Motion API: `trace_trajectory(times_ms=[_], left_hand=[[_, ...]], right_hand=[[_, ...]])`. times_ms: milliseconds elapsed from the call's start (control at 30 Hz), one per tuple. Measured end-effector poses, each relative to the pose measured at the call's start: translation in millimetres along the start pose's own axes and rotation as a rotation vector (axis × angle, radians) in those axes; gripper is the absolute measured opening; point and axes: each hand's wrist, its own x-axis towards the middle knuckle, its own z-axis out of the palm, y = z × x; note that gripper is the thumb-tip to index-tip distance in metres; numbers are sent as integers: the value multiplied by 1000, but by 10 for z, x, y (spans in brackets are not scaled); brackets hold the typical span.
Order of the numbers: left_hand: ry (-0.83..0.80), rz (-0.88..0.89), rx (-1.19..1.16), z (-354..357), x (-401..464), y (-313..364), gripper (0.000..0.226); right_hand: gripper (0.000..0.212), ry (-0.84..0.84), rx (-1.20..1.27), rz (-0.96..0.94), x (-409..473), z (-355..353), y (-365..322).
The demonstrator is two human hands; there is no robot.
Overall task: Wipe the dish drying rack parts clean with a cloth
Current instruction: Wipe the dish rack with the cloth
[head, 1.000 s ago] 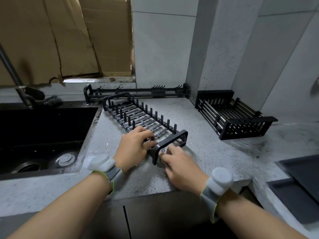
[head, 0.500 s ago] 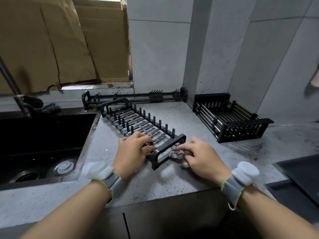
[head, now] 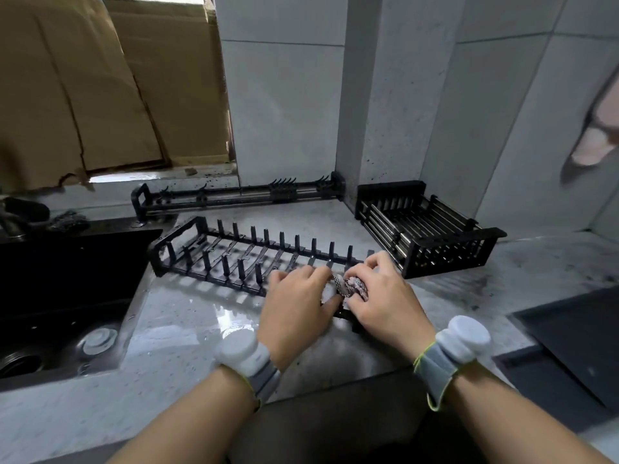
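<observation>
I take the long black plastic plate rack with upright pegs [head: 254, 259] as my landmark – it lies flat on the wet, speckled grey stone countertop [head: 187, 316], running from the sink's corner toward my hands. My left hand [head: 294, 309] lies over the rack's near end with fingers curled down onto it; whether it truly grips the frame I cannot tell. My right hand [head: 382, 299] pinches a small bunched, mottled grey-pink cloth [head: 350, 286] against that same end, the cloth sitting between the two hands

Left of the rack the counter drops off straight into the black sunken sink [head: 67, 296], its edge touching the rack's far corner, so there is little room that way. In front of the rack, toward me, a bare wet strip of counter runs to the front edge. Behind the rack, against the wall, lies a narrow black rail with hooks [head: 241, 195], near but apart. To the rack's right, just beside my right hand, stands a black slatted drying basket [head: 432, 242] – it closes off that side, tucked by the grey wall column [head: 385, 112]. Brown cardboard sheets [head: 110, 88] stand behind the sink
</observation>
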Motion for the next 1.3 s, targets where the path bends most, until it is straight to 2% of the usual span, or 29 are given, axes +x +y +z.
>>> trace_trajectory(times_ms=[100, 167, 333, 400, 500, 567, 667, 833, 967, 1033, 1167, 1300], left_hand=[[84, 211, 59, -127, -35, -204, 23], [63, 178, 96, -261, 1, -449, 32], [-221, 28, 244, -473, 15, -1055, 61], [-262, 49, 270, -494, -16, -1146, 58], [-238, 107, 262, -522, -26, -1097, 46], [-225, 144, 259, -559, -28, -1070, 41], [-259, 147, 227, -568, 15, -1058, 48], [-274, 108, 173, -483, 37, -1016, 38], [-271, 1, 173, -390, -46, -991, 43], [-284, -39, 158, -378, -41, -986, 49], [-269, -3, 201, -391, -62, -910, 48], [-260, 16, 221, -405, -84, -914, 53]], right_hand=[[28, -16, -23, -8, 33, -30, 16], [27, -36, -4, 3, 64, -55, 32], [27, -59, 41, 17, 168, -146, 183], [30, -91, 58, 4, 246, -176, 242], [34, -102, 53, 12, 384, -212, 339], [40, -50, 54, 30, 463, -167, 383], [52, 66, 63, 57, 552, -41, 423], [47, 151, 84, 83, 667, 61, 415], [42, 424, 218, -17, 456, -69, 337], [43, 398, 256, -74, 285, -91, 346], [42, 249, 56, -109, 120, 107, 493], [37, 257, -84, -107, 114, 295, 509]])
